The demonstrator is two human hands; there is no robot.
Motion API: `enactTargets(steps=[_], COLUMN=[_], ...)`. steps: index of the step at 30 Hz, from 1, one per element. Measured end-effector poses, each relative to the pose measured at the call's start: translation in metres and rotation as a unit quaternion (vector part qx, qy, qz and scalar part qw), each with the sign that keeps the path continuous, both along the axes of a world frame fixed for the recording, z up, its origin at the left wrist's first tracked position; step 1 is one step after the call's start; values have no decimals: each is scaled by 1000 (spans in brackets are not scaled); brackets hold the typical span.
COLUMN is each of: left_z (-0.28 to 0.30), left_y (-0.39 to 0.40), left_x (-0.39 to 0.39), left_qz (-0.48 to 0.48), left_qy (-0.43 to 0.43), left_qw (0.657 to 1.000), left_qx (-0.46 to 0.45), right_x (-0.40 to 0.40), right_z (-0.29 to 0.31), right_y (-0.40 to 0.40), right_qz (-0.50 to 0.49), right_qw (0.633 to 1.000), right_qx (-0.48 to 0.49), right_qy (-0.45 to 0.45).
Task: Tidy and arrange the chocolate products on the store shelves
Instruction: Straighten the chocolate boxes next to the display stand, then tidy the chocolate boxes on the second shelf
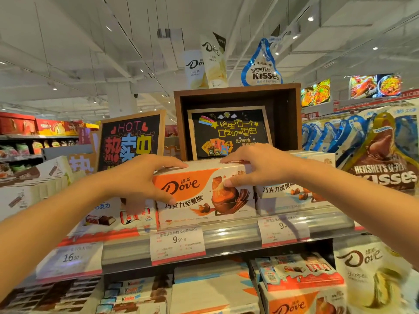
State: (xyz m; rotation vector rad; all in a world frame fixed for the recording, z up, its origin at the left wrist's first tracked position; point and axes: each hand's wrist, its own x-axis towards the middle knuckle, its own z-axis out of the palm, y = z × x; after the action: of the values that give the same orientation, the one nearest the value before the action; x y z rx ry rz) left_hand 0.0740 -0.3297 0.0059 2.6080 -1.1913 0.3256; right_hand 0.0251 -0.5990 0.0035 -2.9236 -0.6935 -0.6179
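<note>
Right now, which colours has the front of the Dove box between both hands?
Orange and white Dove chocolate box: brown logo; head view.

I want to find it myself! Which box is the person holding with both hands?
Find the dark wooden display box with the rainbow chalkboard sign inside. Right below it, on the top shelf above the 9.90 price tag, stands the orange Dove box, with the left hand and right hand on it. Its neighbours lack its big orange corner.

Two hands (140, 177), three price tags (178, 244), two signboards (130, 139).
</note>
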Motion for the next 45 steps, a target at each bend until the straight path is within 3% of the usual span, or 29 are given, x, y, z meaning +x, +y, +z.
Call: enactTargets(steps=[9, 14, 17, 20, 22, 27, 32, 35, 38, 45], left_z=[-13, -18, -25, -44, -62, -106, -150, -178, -203, -213], left_y=[-9, -5, -6, -13, -22, -45, -74, -92, -99, -96], left_x=[-10, -20, -37, -56, -66, -80, -74, -58, -38, -20], left_qz=[48, -18, -53, -83, -112, -148, -90, -26, 27, 93], left_qy=[-136, -204, -240, -226, -206, -99, -22, -19, 6, 82], left_qw=[989, 976, 961, 958, 961, 981, 994, 987, 978, 985], left_qx=[38, -69, -125, -157, -150, -82, 54, 155, 209, 121], right_x=[-4, -17, -32, -49, -57, -71, -67, -53, -32, 14], right_z=[-13, -28, -37, -52, -67, -104, -148, -172, -182, -186], right_y=[7, 19, 21, 18, 14, -7, -47, -75, -92, -92], right_qz=[-87, 9, 92, 144, 165, 172, 107, 46, 11, -75], right_qw=[990, 980, 964, 955, 957, 974, 979, 980, 980, 932], right_qx=[-98, 29, 120, 207, 214, 149, 25, -48, -45, -38], right_qy=[-49, -195, -220, -157, -104, 22, 170, 186, 195, 352])
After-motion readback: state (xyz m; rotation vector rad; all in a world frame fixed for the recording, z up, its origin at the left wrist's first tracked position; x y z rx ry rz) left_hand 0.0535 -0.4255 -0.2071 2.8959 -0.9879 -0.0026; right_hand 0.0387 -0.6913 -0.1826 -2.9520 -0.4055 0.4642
